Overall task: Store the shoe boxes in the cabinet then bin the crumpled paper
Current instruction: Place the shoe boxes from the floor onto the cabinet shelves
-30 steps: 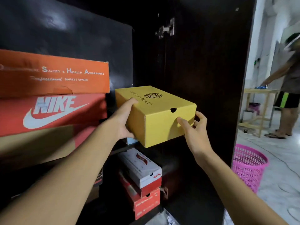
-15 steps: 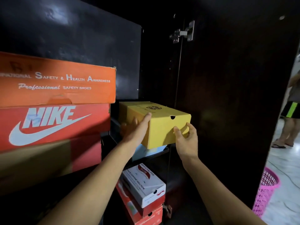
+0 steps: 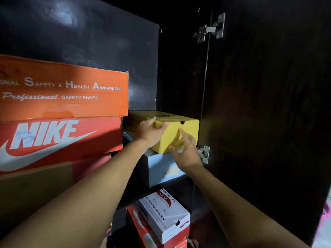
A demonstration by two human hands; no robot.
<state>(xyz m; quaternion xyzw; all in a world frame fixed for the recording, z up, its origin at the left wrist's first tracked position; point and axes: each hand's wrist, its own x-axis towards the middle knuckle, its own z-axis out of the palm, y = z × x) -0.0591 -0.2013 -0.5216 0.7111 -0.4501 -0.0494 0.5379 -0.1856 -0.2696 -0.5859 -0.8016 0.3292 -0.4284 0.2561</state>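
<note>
Yellow cardboard is sitting deep in the cabinet: the yellow shoe box (image 3: 189,135) is resting on top of a pale box (image 3: 161,169) on the upper shelf (image 3: 157,191), turned a little so that one corner is pointing outward. The left grip (image 3: 149,134) is lying against the box's near left corner. Its thumb is reaching toward the lid edge and its fingers are loosely bent, apparently nudging rather than clamping. The right grip (image 3: 186,154) is open with its fingers spread, one fingertip (image 3: 180,131) touching the front face. Both grips seem to be seating the box square, with its weight already on the box below.

Room is getting tight. On the left, the orange safety-shoe box (image 3: 71,90) and the red Nike box (image 3: 53,136) are stacked as a wall just beside the yellow one. On the right, the box's far edge is lying close to the cabinet side, where the lower hinge (image 3: 204,153) is jutting out just beside the right wrist. Above the lid, dark open space is running up toward the upper hinge (image 3: 211,29), so upward is likely the freest way out. The open door (image 3: 268,104) is filling the right of the view. On the shelf below, a white Skechers box (image 3: 164,213) is lying on a red box (image 3: 141,228).

No crumpled paper is showing, so the binning step looks not yet done.
</note>
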